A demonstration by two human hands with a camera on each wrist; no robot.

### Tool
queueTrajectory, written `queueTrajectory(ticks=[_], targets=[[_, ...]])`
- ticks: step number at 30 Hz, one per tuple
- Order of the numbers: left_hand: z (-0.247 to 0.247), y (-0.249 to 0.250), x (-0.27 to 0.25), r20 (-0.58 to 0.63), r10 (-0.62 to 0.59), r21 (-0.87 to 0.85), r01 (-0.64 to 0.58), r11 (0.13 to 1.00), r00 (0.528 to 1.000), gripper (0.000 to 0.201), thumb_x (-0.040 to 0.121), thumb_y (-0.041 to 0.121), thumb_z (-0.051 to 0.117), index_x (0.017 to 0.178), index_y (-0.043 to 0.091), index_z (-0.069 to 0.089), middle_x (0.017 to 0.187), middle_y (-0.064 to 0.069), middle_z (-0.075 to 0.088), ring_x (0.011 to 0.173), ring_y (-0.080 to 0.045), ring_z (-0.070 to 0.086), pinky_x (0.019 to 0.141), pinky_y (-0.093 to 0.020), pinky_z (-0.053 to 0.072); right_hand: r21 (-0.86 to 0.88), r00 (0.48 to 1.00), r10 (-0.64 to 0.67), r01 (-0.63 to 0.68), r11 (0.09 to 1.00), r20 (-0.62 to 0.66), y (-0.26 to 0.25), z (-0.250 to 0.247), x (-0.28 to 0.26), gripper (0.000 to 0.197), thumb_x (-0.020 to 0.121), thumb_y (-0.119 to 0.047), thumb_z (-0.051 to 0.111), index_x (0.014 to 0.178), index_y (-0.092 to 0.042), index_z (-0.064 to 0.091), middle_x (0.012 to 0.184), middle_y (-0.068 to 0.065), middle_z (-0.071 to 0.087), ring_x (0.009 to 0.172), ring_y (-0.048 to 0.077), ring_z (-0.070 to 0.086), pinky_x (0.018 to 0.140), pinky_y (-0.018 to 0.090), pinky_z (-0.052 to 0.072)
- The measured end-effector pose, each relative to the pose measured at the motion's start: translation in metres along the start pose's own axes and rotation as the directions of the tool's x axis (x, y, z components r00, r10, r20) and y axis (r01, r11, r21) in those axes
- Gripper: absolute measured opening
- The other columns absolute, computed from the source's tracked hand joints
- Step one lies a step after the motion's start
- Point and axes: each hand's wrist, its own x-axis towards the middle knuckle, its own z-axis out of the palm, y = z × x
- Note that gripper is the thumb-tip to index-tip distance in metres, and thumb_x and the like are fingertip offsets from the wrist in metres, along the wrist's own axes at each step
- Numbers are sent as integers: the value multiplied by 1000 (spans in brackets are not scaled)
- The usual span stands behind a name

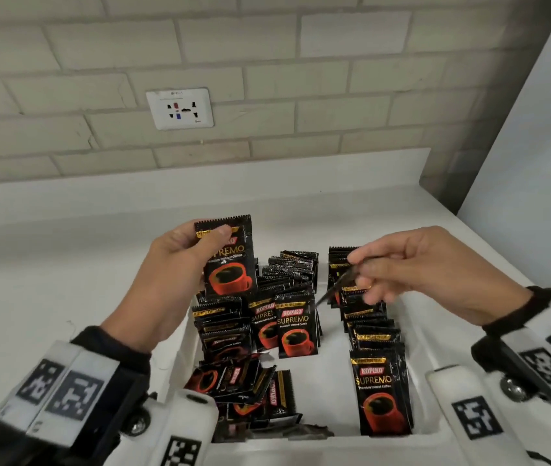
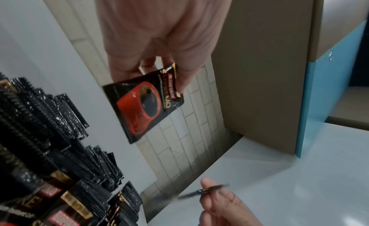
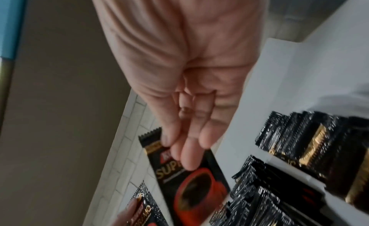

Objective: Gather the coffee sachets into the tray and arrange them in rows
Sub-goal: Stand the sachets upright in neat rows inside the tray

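1. The left hand (image 1: 173, 264) pinches one coffee sachet (image 1: 228, 258) upright above the white tray (image 1: 415, 334).
2. The right hand (image 1: 411, 274) pinches a second sachet (image 3: 191, 171) over the tray.
3. More sachets (image 1: 297, 327) stand in rows inside the tray on the tabletop (image 1: 48, 280).

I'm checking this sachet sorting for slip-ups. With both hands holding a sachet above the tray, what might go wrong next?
1. The right hand pinches its sachet only near the top edge, so it may slip.
2. The upright rows lean; a lowering hand could topple them.
3. The left hand's sachet may land on the loose pile, not in a row.
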Motion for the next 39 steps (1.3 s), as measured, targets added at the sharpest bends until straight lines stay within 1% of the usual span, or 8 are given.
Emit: queueTrajectory(ticks=[7, 13, 19, 24, 27, 31, 35, 39], targets=[[7, -4, -1, 146, -186, -14, 190, 982, 972, 26, 99, 13, 37, 102, 3, 62, 96, -17, 68, 85, -27, 65, 74, -41, 56, -225, 993, -89, 71, 972, -73, -3, 3, 14, 9, 72, -24, 70, 68, -16, 70, 55, -11, 64, 52, -7, 54, 54, 2, 39], [16, -13, -6, 230, -259, 71, 249, 966, 938, 25, 97, 16, 44, 102, 8, 66, 97, -15, 71, 86, -25, 66, 72, -35, 57, -276, 997, -72, 67, 959, -7, -6, 10, 17, 14, 71, -24, 72, 71, -11, 69, 76, 6, 71, 70, 9, 59, 72, 19, 47], [29, -17, -12, 279, -214, 62, 205, 977, 936, 24, 84, 23, 56, 95, 6, 70, 87, -11, 72, 72, -18, 67, 64, -31, 57, -352, 980, -201, 194, 916, 18, -8, 29, 22, 19, 69, -25, 75, 59, -22, 59, 87, 2, 65, 68, 9, 52, 71, 26, 45], [32, -19, -13, 293, -182, -36, 201, 979, 939, 40, 78, 32, 54, 103, 4, 68, 97, -16, 71, 86, -24, 66, 78, -35, 55, -214, 962, -272, 265, 940, -6, -8, 38, 32, 19, 72, -10, 75, 64, -14, 58, 46, -14, 56, 41, -4, 49, 43, 7, 36], [31, -19, -16, 281, -107, 72, 90, 993, 954, 43, 76, 39, 55, 109, 13, 66, 99, -8, 73, 88, -18, 70, 82, -32, 56, -224, 943, -328, 307, 925, -58, -7, 39, 39, 22, 72, -9, 75, 63, -15, 56, 48, -12, 55, 40, -3, 49, 41, 8, 35], [30, -23, -18, 216, -11, 316, -59, 947, 976, 36, 81, 11, 68, 114, 21, 61, 99, 1, 73, 89, -15, 71, 89, -36, 53, -279, 935, -352, 328, 902, -39, -10, 41, 40, 22, 73, -17, 75, 72, -25, 54, 63, -10, 59, 49, -3, 53, 47, 10, 40], [26, -22, -17, 213, 18, 387, -102, 916, 977, 31, 84, 4, 65, 103, 28, 61, 92, 6, 72, 85, -6, 69, 81, -22, 53, -541, 920, -302, 392, 744, 251, -17, 39, 36, 35, 77, -22, 72, 104, -32, 52, 90, -10, 62, 64, -6, 53, 61, 10, 41], [28, -26, -23, 183, -1, 461, -85, 883, 983, 38, 85, 9, 66, 114, 30, 53, 101, 12, 65, 94, -6, 62, 85, -22, 51, -726, 924, -222, 383, 571, 313, -17, 36, 40, 18, 82, -18, 67, 100, -20, 63, 73, -15, 55, 59, -5, 46, 55, 11, 35]])
